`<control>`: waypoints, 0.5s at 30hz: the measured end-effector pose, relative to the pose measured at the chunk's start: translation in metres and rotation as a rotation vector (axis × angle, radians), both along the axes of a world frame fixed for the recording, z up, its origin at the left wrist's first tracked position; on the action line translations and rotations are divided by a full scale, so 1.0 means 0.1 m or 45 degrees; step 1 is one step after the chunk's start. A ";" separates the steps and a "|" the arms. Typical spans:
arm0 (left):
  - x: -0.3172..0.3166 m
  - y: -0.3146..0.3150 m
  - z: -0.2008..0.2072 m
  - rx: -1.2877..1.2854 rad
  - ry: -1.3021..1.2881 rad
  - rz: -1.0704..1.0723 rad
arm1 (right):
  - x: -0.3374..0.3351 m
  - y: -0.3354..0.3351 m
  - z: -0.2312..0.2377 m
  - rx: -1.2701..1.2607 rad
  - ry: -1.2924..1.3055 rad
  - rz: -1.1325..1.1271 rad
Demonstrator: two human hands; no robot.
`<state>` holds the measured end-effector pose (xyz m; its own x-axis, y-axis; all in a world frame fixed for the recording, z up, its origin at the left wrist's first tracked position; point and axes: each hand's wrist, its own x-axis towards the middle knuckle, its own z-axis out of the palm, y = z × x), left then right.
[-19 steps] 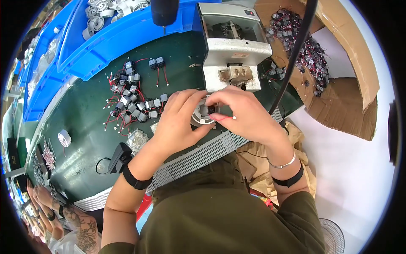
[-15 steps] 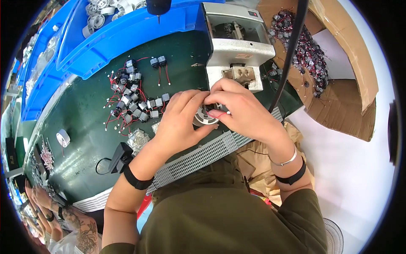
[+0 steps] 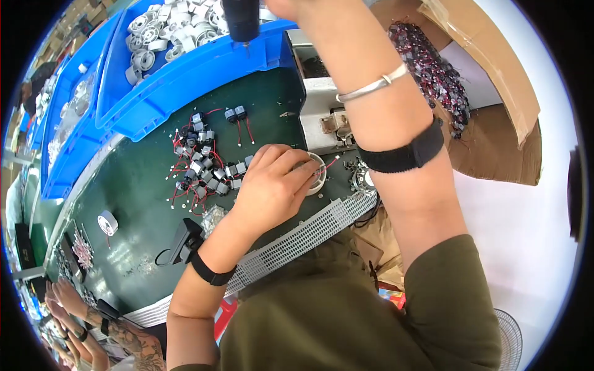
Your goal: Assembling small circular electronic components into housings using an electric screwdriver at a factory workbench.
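Note:
My left hand (image 3: 270, 185) is closed on a white round plastic housing (image 3: 321, 175), held against the green bench top. Out of the housing comes a red wire with a small white connector (image 3: 337, 157). Its inside is mostly covered by my fingers. My right arm stretches forward across the bench, and only part of my right hand (image 3: 286, 7) shows at the top edge. Beside that hand hangs a black powered screwdriver (image 3: 241, 21), bit pointing down. The right fingers are cut off by the picture's edge, so their grip is hidden.
Small motors with red wires (image 3: 204, 164) lie heaped left of my left hand. Blue bins (image 3: 185, 86) hold white round housings. A grey metal machine (image 3: 317, 123) stands behind my work, near a cardboard box (image 3: 504, 142) of motors. Another person's hands (image 3: 68, 300) are at far left.
My right hand has left the housing and reached up and forward to beside the screwdriver. My left hand has stayed on the housing. The whole view has shifted slightly.

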<state>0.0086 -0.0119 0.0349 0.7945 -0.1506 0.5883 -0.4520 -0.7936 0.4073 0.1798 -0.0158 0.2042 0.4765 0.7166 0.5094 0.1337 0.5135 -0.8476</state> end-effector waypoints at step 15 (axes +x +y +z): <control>-0.13 0.14 0.01 0.099 0.046 -0.050 | -0.36 -1.45 -0.84 0.107 0.072 -0.554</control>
